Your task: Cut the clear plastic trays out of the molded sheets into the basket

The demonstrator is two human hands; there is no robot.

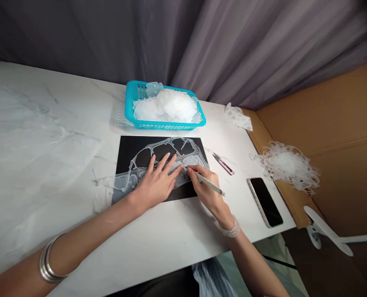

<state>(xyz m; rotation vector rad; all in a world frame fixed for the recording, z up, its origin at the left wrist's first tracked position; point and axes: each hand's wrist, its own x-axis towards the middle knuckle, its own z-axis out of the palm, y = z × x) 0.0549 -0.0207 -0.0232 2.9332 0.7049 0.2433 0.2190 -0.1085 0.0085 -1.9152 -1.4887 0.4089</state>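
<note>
My left hand (156, 181) lies flat with fingers spread on a translucent white rubber sheet part (171, 154) with cut-out windows. The sheet rests on a black mat (130, 146) on the white table. My right hand (205, 187) is closed in a pen grip on a slim white craft knife (208, 183). Its tip touches the sheet just beside my left fingertips.
A turquoise basket (130, 105) heaped with white translucent pieces stands behind the mat. Small purple snips (223, 163) and a dark phone (264, 201) lie to the right. A heap of white trimmings (286, 164) sits on cardboard (341, 123). More white scraps (238, 116) lie at the table's far right.
</note>
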